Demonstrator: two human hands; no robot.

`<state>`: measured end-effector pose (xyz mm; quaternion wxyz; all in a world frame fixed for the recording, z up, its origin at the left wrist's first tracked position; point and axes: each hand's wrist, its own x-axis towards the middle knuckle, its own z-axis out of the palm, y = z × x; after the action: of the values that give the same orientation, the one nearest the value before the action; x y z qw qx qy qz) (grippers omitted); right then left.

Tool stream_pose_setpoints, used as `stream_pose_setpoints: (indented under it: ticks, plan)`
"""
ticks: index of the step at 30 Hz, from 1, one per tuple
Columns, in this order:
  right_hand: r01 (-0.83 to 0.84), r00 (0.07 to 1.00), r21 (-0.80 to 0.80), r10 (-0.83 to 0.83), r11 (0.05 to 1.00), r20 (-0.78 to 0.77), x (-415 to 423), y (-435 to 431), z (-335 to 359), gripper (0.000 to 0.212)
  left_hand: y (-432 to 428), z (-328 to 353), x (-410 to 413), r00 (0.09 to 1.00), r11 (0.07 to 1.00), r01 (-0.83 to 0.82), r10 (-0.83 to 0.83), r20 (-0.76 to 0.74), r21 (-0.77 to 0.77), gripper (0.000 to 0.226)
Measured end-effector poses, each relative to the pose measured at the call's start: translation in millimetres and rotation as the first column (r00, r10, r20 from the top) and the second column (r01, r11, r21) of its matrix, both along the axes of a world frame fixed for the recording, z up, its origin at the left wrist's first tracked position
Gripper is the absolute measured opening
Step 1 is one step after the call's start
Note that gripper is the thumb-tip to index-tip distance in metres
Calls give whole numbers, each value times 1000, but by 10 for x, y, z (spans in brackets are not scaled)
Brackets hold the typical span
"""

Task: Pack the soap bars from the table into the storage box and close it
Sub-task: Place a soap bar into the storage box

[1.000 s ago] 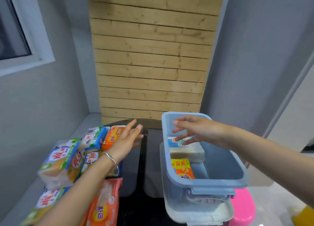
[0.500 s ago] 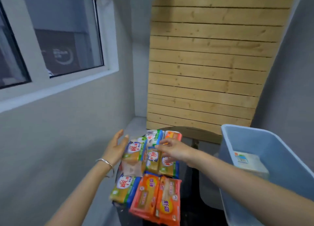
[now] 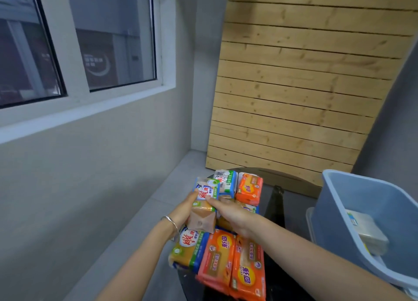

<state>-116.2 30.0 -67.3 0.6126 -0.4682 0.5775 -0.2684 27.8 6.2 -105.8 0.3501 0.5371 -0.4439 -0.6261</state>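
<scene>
1. At lower centre of the frame, the left hand (image 3: 184, 211) gripped a soap pack (image 3: 203, 210) held on end over the pile. The thumb was on the pack's left side, and the palm cupped it, apparently to lift it clear.
2. The right hand (image 3: 235, 217) set its thumb against the pack's right edge, seemingly to steady it between both hands. Its fingers were hidden, so I could not tell whether they curled round anything.
3. The other packs (image 3: 226, 262) lay side by side on the dark table (image 3: 274, 210), the orange ones nearest the bottom edge.
4. The box (image 3: 334, 201) stood open at the right edge, well apart from the held pack, with one white bar (image 3: 364, 230) inside. Most of the packing looked still to do.
</scene>
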Motion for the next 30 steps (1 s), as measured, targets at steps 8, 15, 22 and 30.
stream_pose_setpoints:
  ticks: [8,15,22,30]
  plan:
    - [78,989,-190,-52,979,136,-109,89,116,51,169,467,-276,996,962,-47,24,-88,-269,44]
    - [139,971,-419,-41,897,236,-791,212,660,52,179,995,-666,954,884,-23,-120,-275,-467,65]
    - [229,964,-439,-138,869,229,-1742,548,1020,104,165,1362,-1415,934,879,215,-313,-173,-425,87]
    - [312,950,-491,-281,813,138,-2818,986,1124,101,81,1704,-2603,796,671,596,-566,214,-440,37]
